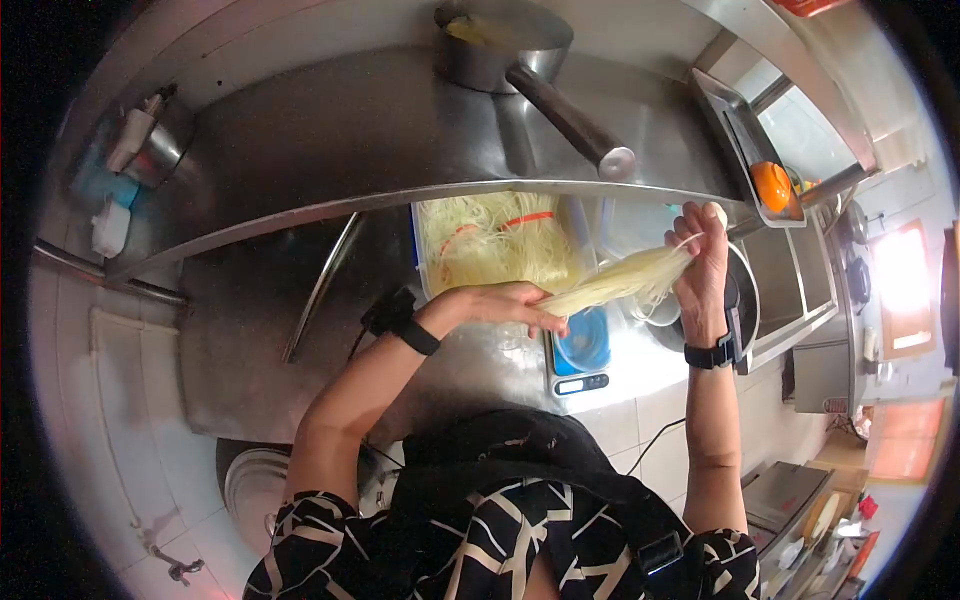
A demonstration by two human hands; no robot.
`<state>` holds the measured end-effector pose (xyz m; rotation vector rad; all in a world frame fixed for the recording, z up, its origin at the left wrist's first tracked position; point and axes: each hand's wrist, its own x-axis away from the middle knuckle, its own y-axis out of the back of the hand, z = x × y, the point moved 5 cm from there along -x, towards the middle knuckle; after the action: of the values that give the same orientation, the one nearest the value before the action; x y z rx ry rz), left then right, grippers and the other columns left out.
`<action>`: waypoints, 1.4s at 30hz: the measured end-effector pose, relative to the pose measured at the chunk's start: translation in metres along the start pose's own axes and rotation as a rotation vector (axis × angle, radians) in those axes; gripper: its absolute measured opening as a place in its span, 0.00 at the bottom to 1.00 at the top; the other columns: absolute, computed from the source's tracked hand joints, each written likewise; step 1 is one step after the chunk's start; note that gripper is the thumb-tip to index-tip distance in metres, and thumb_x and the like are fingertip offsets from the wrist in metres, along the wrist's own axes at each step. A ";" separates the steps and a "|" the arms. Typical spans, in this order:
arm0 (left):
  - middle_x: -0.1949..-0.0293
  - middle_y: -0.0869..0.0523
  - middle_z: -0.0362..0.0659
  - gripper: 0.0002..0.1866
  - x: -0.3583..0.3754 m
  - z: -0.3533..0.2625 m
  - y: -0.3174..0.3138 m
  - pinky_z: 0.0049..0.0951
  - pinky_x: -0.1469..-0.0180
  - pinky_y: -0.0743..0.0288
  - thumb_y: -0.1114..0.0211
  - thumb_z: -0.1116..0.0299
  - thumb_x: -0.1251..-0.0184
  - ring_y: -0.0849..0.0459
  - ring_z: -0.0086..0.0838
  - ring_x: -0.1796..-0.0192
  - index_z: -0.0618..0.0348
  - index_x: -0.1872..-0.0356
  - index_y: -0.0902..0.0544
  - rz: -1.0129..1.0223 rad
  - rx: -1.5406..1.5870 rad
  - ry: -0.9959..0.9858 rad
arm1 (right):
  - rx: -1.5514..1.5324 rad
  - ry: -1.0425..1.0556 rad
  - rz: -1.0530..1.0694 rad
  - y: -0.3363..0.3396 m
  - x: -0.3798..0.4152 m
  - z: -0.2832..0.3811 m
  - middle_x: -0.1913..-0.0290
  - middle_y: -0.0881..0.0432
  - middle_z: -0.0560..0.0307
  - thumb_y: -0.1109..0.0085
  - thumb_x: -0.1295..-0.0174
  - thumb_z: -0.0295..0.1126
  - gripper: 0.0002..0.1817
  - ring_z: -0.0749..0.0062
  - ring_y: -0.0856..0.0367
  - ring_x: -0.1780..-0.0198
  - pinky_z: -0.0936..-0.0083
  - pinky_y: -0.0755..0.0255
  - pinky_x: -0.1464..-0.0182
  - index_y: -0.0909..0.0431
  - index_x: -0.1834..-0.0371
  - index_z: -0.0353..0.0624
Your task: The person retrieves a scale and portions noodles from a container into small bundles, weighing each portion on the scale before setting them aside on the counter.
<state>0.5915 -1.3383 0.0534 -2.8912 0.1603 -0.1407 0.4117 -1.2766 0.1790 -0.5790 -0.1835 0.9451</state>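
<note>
A bundle of pale noodles (pixel 620 283) is stretched between my two hands, above the counter. Its left end is gripped by my left hand (pixel 505 303), fingers closed round it. My right hand (pixel 702 255) is closed on the other end, raised higher, with some strands hanging loose below it. Behind my left hand sits a plastic bin (pixel 575 225) full of similar noodles (pixel 490 240), some tied with red bands. Just below the bundle, a blue bowl (pixel 583 342) rests on a small digital scale (pixel 581 384).
A shelf (pixel 330 130) crosses in front, bearing a long-handled pot (pixel 500 60) whose handle points toward me. At its right end is a metal tray (pixel 740 140) with an orange object (pixel 771 187). A dark round pan (pixel 742 300) stands beside my right hand.
</note>
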 end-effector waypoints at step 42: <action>0.52 0.25 0.48 0.18 -0.020 0.055 -0.043 0.32 0.39 0.40 0.42 0.80 0.51 0.30 0.36 0.44 0.62 0.54 0.27 -0.501 -0.636 -0.218 | 0.553 0.021 -0.292 0.091 0.069 0.028 0.59 0.24 0.57 0.52 0.43 0.31 0.15 0.76 0.27 0.60 0.79 0.32 0.60 0.29 0.53 0.38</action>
<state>0.5814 -1.2812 0.0091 -3.4753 -0.6831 0.1743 0.3763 -1.1694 0.1457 -0.0473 0.0168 0.6639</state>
